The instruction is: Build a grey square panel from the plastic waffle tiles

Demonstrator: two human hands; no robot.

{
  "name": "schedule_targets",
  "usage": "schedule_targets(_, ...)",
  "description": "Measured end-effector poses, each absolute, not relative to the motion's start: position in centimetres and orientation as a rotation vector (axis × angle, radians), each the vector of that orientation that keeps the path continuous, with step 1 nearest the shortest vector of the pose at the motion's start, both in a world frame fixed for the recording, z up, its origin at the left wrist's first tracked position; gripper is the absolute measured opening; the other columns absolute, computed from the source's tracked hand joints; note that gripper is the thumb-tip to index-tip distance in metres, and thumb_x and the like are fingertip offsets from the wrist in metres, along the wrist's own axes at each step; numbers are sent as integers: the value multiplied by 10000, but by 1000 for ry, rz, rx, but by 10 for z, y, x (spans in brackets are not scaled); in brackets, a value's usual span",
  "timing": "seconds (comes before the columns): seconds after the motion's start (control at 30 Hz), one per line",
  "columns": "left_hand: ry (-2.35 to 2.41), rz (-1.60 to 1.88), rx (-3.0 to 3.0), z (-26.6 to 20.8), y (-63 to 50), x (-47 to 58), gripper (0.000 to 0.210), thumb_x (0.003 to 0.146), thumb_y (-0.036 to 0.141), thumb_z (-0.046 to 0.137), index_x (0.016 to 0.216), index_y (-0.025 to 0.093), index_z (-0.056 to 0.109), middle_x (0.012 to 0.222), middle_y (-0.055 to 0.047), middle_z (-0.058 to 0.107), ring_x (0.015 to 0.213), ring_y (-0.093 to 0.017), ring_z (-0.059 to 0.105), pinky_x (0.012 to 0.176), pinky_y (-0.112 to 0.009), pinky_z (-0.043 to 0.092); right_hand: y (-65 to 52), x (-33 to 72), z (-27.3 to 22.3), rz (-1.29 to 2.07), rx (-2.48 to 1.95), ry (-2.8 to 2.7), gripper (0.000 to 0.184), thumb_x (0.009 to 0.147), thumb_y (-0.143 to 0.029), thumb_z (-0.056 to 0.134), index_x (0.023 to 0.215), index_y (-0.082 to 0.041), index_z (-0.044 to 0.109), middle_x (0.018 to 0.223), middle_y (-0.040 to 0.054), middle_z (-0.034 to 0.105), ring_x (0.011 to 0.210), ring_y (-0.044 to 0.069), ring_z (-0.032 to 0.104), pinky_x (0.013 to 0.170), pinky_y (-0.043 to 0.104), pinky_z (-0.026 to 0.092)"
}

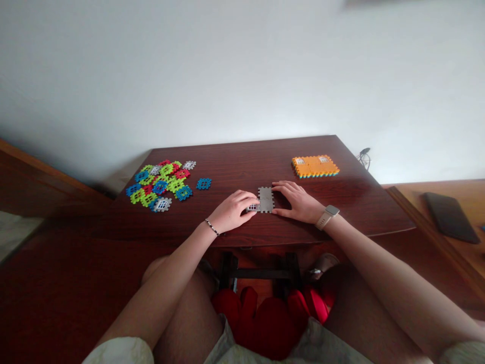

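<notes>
Two flat grey interlocking tiles (266,199) with notched edges lie joined, one above the other, near the front middle of the table. At their lower left is a grey tile with a white window (252,207), partly hidden under my left hand (238,207). My left hand is closed on this window tile, pressing it by the grey pair. My right hand (297,201) steadies the pair from the right, its fingertips at the upper corner and its thumb at the lower one.
A loose pile of green, red, blue and grey window tiles (161,182) lies on the table's left. One blue tile (203,184) sits apart from it. An orange-topped stack of joined tiles (315,166) is at the back right. A dark flat object (450,216) lies farther right.
</notes>
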State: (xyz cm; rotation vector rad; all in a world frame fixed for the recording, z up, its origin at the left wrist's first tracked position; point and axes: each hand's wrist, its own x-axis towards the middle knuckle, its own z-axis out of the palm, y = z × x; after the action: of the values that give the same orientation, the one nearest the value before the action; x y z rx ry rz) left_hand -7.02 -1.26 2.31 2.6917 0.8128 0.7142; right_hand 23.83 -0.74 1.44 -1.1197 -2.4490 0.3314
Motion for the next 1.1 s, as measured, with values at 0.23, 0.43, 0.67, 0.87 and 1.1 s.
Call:
schedule_targets(0.23, 829, 738, 2663, 19, -12, -71, 277, 1047, 223, 693, 1317, 245, 751, 1340, -97, 727, 1259, -267, 662, 1162, -512, 568, -8, 238, 14, 329, -1126, -2444, 680, 975, -664, 726, 1511, -268, 589, 1620, 184, 581, 1523, 423, 515, 1234, 702, 451)
schedule_targets(0.43, 879, 735, 2669, 19, -15, -67, 262, 1040, 248, 722, 1299, 229, 759, 1325, -101, 726, 1250, -282, 650, 1155, -519, 565, -8, 237, 14, 324, -1135, -2447, 678, 983, -660, 720, 1506, -249, 588, 1626, 191, 573, 1527, 424, 511, 1236, 689, 455)
schedule_targets(0.67, 937, 751, 2724, 22, -23, -57, 226, 1044, 232, 705, 1258, 223, 777, 1287, -105, 723, 1199, -284, 656, 1107, -510, 590, -8, 238, 15, 331, -1124, -2442, 676, 986, -665, 713, 1519, -268, 586, 1627, 183, 574, 1528, 422, 510, 1241, 696, 450)
schedule_targets(0.87, 959, 748, 2749, 19, -23, -56, 243, 1049, 228, 700, 1280, 204, 772, 1279, -109, 723, 1189, -288, 659, 1089, -501, 596, -7, 239, 14, 327, -1125, -2444, 677, 992, -675, 703, 1520, -263, 598, 1614, 183, 586, 1515, 423, 519, 1234, 690, 455)
schedule_targets(1.1, 1092, 701, 2782, 17, -31, -48, 305, 1054, 227, 671, 1352, 223, 736, 1321, -114, 698, 1223, -292, 650, 1109, -504, 583, -2, 240, 9, 317, -1094, -2435, 687, 986, -693, 707, 1515, -266, 613, 1596, 174, 603, 1498, 415, 531, 1235, 669, 452)
